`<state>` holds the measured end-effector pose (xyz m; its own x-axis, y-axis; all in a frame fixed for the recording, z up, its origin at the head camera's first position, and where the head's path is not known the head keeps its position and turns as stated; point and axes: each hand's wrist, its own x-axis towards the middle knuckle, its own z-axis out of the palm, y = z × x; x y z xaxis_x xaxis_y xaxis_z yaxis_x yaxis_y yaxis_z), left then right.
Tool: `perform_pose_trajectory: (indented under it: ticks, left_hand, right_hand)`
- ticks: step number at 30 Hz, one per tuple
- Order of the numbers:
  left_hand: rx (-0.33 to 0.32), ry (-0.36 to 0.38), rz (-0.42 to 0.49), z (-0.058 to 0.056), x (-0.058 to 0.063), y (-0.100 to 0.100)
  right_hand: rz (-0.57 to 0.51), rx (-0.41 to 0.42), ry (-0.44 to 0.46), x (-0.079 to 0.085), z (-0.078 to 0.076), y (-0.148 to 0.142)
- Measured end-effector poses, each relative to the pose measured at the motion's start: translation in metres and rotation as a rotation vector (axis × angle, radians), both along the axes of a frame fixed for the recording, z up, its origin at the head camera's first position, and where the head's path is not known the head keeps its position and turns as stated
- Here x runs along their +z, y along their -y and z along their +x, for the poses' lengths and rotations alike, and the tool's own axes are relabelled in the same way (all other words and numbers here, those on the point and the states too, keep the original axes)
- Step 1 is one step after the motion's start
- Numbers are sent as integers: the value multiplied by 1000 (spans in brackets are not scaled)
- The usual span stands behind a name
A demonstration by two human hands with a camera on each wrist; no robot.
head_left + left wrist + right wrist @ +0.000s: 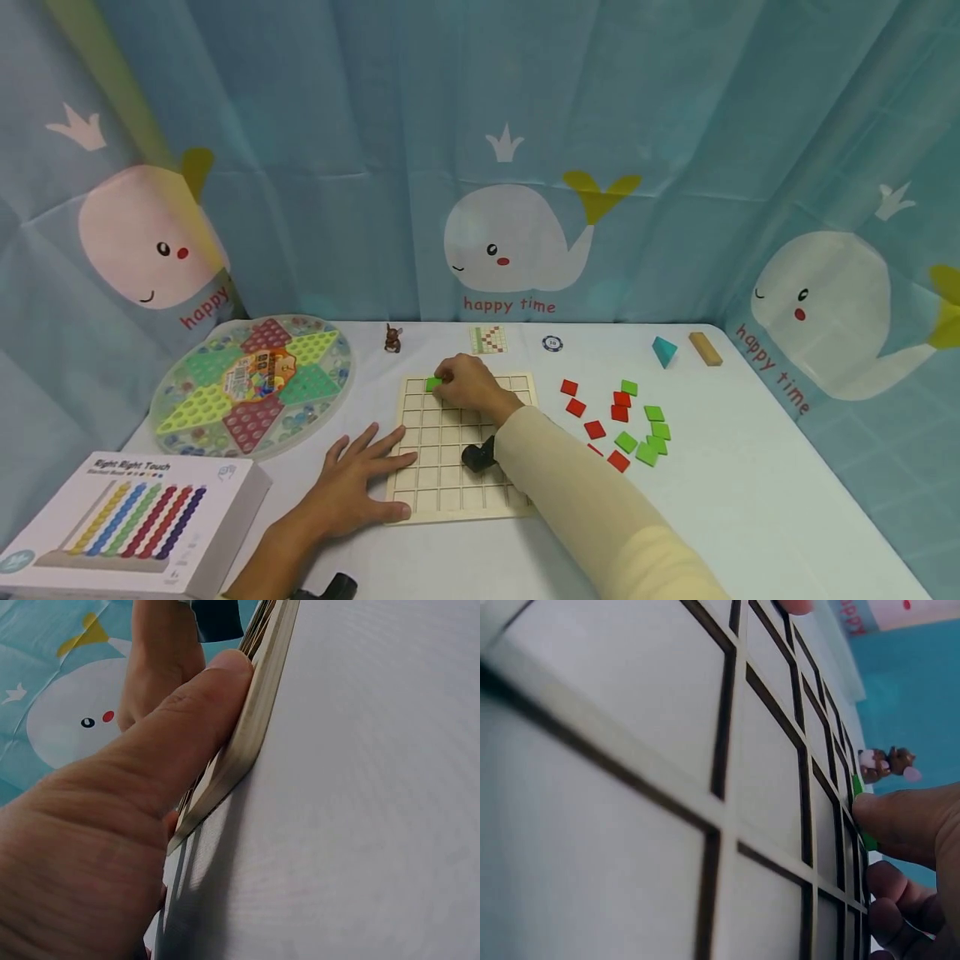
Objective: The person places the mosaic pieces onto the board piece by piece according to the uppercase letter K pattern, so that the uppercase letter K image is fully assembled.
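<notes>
A wooden grid board (427,504) lies flat on the white table. My left hand (356,483) rests at its left side with fingers spread, thumb and fingertips touching the edge; in the left wrist view the thumb (202,697) lies over the board's rim (259,712). Near the board's far-left corner, my right hand (468,385) pinches a green square tile (433,384) at the far row of the grid. In the right wrist view the thumb (900,817) presses on that green tile (868,840), which is partly hidden by the hand.
Loose red tiles (595,429) and green tiles (647,453) lie right of the board. Behind stand a brown mouse figurine (393,338), a pattern card (489,340), a chip (552,343), a teal pyramid (663,351) and a wooden block (705,348). Leftward are a Chinese checkers board (180,392) and a box (135,525).
</notes>
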<state>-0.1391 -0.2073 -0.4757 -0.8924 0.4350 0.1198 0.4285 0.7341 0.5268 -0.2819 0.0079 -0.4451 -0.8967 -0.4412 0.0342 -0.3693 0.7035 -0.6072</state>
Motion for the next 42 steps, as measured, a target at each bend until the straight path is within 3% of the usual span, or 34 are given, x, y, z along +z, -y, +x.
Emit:
perform_pose_trajectory:
  ticks: [11,16,31,36,42]
  left_hand:
    - [-1,7,-12,0,1,1]
    - [-1,10,-17,-1,1,0]
    - [-1,20,17,2,0,1]
    - [-3,19,22,2,1,0]
    - [4,27,6,2,4,-2]
  right_hand:
    - [-20,30,9,2,2,-4]
    - [-78,30,-37,18,9,-21]
    - [-289,87,-293,93,67,-99]
    - [-354,84,-417,102,87,-130]
    - [-346,-17,-519,100,102,-171]
